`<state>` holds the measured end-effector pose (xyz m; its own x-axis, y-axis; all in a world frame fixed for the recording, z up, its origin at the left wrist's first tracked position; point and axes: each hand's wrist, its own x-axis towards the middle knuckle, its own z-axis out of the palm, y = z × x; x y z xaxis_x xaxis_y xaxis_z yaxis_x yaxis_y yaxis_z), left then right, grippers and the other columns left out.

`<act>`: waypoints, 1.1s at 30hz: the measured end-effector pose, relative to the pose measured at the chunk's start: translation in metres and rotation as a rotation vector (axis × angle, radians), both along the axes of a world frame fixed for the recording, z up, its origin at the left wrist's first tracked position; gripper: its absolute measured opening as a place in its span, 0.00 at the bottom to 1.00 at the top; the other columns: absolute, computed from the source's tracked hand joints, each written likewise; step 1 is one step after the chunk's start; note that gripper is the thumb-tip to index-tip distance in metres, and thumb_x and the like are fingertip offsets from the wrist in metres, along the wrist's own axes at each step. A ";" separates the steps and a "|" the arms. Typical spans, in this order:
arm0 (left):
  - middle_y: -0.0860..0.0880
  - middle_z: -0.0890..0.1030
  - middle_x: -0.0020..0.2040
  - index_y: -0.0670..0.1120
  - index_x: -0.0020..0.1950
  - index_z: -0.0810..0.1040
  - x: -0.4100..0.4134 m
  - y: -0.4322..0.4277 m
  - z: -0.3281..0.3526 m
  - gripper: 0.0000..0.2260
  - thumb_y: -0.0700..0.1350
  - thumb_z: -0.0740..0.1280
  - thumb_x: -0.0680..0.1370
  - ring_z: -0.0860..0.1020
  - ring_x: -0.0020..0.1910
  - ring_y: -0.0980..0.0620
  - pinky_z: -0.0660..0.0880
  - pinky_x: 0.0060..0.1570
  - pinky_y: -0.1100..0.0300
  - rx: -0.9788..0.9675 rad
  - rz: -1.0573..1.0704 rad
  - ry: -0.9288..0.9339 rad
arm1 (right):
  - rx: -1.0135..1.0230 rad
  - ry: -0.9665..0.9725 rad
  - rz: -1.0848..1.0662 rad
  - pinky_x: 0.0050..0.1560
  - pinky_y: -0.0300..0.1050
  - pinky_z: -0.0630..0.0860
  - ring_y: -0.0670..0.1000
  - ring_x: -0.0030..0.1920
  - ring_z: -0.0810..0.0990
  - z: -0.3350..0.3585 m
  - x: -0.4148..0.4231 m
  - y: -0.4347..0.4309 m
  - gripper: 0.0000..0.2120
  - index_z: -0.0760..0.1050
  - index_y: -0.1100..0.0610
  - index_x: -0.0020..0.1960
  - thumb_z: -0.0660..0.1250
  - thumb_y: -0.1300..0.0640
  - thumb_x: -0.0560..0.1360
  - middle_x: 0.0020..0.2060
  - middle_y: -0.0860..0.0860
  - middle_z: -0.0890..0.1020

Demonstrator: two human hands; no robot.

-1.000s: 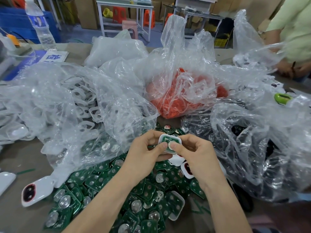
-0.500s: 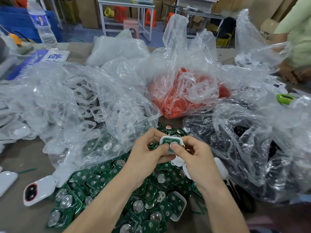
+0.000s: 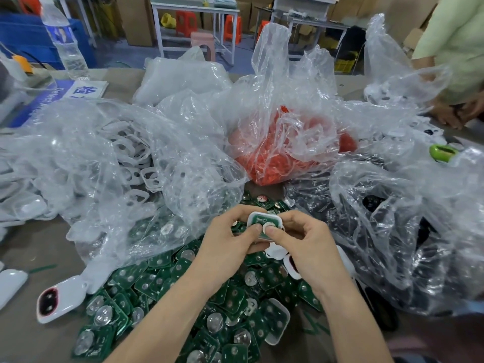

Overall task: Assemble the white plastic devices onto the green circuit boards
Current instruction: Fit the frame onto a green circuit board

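A factory assembly workshop. A work table [image 3: 18,336] is heaped with clear bags [image 3: 125,158] of white and red parts and loose green circuit boards [image 3: 146,281]. Beyond the table stand metal benches [image 3: 193,7], plastic stools [image 3: 184,20] and cardboard boxes [image 3: 137,19].

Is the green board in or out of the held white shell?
In: the green board lies inside the white shell, which left hand and right hand grip.

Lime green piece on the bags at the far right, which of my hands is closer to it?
Right. The right hand is below and left of the lime green piece; the left hand sits further left, both gripping the white device.
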<state>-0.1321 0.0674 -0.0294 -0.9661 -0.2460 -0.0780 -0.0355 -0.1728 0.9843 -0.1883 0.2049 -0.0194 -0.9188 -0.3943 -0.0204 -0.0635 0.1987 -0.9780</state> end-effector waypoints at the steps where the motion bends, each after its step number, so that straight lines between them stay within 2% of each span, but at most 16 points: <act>1: 0.43 0.81 0.51 0.44 0.53 0.81 0.000 0.000 0.000 0.10 0.32 0.64 0.79 0.85 0.45 0.48 0.81 0.45 0.60 -0.005 0.000 0.000 | 0.000 0.012 0.000 0.45 0.41 0.77 0.46 0.40 0.82 0.000 0.000 0.000 0.05 0.81 0.51 0.42 0.73 0.60 0.72 0.37 0.48 0.84; 5: 0.45 0.80 0.48 0.41 0.53 0.80 -0.001 0.001 -0.003 0.08 0.33 0.64 0.79 0.85 0.43 0.49 0.82 0.45 0.59 -0.088 0.014 -0.007 | 0.040 0.045 -0.016 0.48 0.47 0.79 0.48 0.41 0.82 -0.005 0.002 -0.004 0.06 0.80 0.51 0.43 0.72 0.61 0.73 0.38 0.48 0.84; 12: 0.48 0.83 0.47 0.45 0.49 0.80 0.001 0.003 -0.007 0.09 0.33 0.64 0.79 0.85 0.41 0.50 0.82 0.43 0.57 -0.210 0.058 0.023 | 0.072 0.081 -0.085 0.46 0.43 0.78 0.44 0.39 0.81 -0.013 0.008 -0.012 0.07 0.79 0.51 0.43 0.70 0.63 0.74 0.36 0.45 0.83; 15: 0.45 0.83 0.49 0.44 0.51 0.80 0.001 0.004 -0.006 0.09 0.32 0.63 0.79 0.85 0.44 0.49 0.82 0.46 0.55 -0.171 0.051 0.019 | 0.053 0.092 -0.095 0.46 0.44 0.78 0.46 0.40 0.81 -0.012 0.009 -0.011 0.05 0.80 0.52 0.43 0.71 0.62 0.74 0.37 0.47 0.83; 19: 0.42 0.83 0.50 0.44 0.52 0.81 0.000 -0.001 0.001 0.08 0.36 0.64 0.80 0.85 0.44 0.47 0.82 0.43 0.58 -0.040 0.017 0.012 | -0.006 0.080 -0.050 0.46 0.43 0.79 0.47 0.40 0.83 -0.003 0.006 -0.003 0.05 0.81 0.49 0.42 0.73 0.59 0.72 0.37 0.48 0.85; 22: 0.44 0.85 0.45 0.43 0.52 0.82 0.001 -0.002 0.003 0.07 0.36 0.64 0.80 0.85 0.43 0.45 0.82 0.41 0.58 0.026 -0.013 -0.028 | 0.003 0.063 -0.043 0.47 0.45 0.79 0.47 0.41 0.83 -0.001 0.007 0.002 0.12 0.79 0.42 0.47 0.75 0.58 0.70 0.38 0.48 0.84; 24: 0.46 0.86 0.42 0.42 0.52 0.81 0.000 -0.002 0.004 0.07 0.36 0.63 0.80 0.85 0.42 0.44 0.82 0.41 0.58 0.072 -0.009 -0.048 | 0.060 0.165 -0.053 0.45 0.41 0.79 0.45 0.41 0.83 0.000 0.009 0.004 0.19 0.77 0.37 0.49 0.76 0.59 0.69 0.39 0.46 0.84; 26: 0.45 0.86 0.42 0.41 0.53 0.81 0.000 -0.004 0.005 0.07 0.36 0.63 0.80 0.85 0.42 0.44 0.82 0.40 0.59 0.089 -0.002 -0.051 | 0.126 0.322 -0.057 0.44 0.37 0.78 0.43 0.42 0.82 0.002 0.010 0.005 0.19 0.78 0.38 0.45 0.76 0.62 0.68 0.40 0.43 0.82; 28: 0.43 0.86 0.43 0.41 0.53 0.81 0.000 -0.008 0.006 0.07 0.36 0.63 0.81 0.85 0.43 0.44 0.81 0.40 0.60 0.101 -0.009 -0.052 | 0.209 0.437 -0.056 0.46 0.38 0.77 0.42 0.42 0.81 0.006 0.009 0.006 0.18 0.77 0.39 0.44 0.76 0.62 0.68 0.43 0.41 0.79; 30: 0.43 0.86 0.45 0.43 0.55 0.81 0.000 -0.012 0.007 0.09 0.35 0.63 0.80 0.85 0.45 0.44 0.81 0.42 0.61 0.100 -0.054 -0.045 | 0.285 0.496 -0.031 0.49 0.40 0.77 0.42 0.43 0.80 0.011 0.007 0.008 0.16 0.78 0.43 0.46 0.76 0.62 0.68 0.45 0.39 0.78; 33: 0.45 0.85 0.52 0.46 0.62 0.78 0.000 -0.018 0.008 0.16 0.32 0.65 0.78 0.84 0.52 0.46 0.80 0.50 0.60 0.058 -0.205 -0.015 | 0.325 0.508 0.015 0.52 0.45 0.78 0.43 0.46 0.79 0.019 0.000 0.012 0.12 0.81 0.49 0.49 0.76 0.61 0.69 0.46 0.41 0.78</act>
